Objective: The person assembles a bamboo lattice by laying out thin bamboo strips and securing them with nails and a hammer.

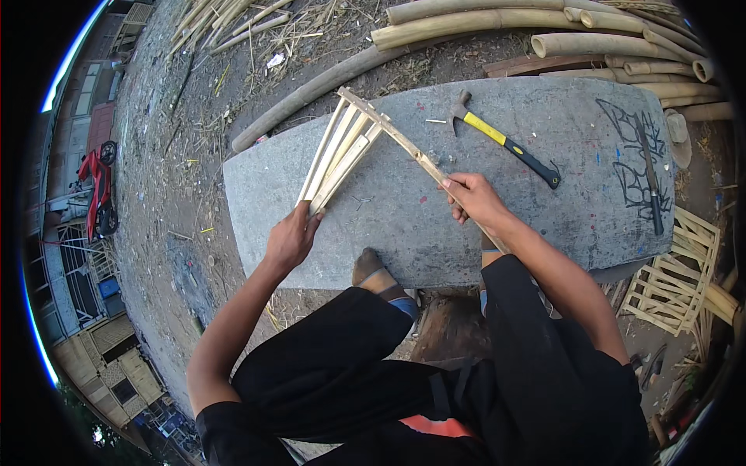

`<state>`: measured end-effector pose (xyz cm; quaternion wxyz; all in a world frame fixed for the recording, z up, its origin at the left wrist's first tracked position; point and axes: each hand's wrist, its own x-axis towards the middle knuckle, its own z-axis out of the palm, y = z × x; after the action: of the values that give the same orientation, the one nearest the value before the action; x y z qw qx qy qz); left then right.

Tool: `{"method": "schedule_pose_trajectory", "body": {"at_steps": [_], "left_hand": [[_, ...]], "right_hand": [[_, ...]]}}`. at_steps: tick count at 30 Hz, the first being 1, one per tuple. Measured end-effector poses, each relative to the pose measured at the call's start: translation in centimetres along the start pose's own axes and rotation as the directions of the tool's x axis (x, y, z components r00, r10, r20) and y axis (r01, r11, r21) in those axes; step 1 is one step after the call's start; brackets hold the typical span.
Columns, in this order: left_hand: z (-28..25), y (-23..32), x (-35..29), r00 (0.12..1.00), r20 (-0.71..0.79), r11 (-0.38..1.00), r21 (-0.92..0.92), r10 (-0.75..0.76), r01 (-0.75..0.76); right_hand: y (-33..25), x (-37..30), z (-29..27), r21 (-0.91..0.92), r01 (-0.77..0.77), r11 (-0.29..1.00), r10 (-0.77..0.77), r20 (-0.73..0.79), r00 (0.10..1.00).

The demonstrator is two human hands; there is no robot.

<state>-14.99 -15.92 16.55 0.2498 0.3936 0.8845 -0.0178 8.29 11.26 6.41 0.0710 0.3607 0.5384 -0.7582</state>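
My left hand is closed round the lower ends of several thin bamboo slats, which fan up and away from it. Their far ends meet a long bamboo strip that slants down to the right. Around that strip's nearer part my right hand is closed, the fingers curled beneath it. The strip runs on past the hand toward my right knee. Beyond my right hand, a claw hammer with a yellow and black handle lies on the grey slab.
A dark, narrow blade-like tool lies at the slab's right end. Slatted bamboo frames sit on the ground at the right. Thick bamboo poles lie beyond the slab, with split strips at the far left. A red motorbike stands off to the left.
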Motion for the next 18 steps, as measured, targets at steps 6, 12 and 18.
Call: {"method": "schedule_pose_trajectory", "body": {"at_steps": [6, 12, 18], "left_hand": [[3.2, -4.7, -3.1, 1.000, 0.013, 0.988, 0.149, 0.026, -0.028], [11.2, -6.8, -7.2, 0.980, -0.126, 0.984, 0.071, -0.154, 0.164], [15.1, -7.0, -7.7, 0.962, -0.179, 0.978, -0.089, -0.204, 0.191]], "right_hand": [[-0.6, 4.2, -2.4, -0.577, 0.207, 0.790, -0.308, -0.080, 0.948], [-1.9, 3.9, -2.1, -0.641, 0.253, 0.724, -0.397, -0.088, 0.914], [0.2, 2.4, -1.1, -0.568, 0.322, 0.757, -0.445, -0.087, 0.891]]}}
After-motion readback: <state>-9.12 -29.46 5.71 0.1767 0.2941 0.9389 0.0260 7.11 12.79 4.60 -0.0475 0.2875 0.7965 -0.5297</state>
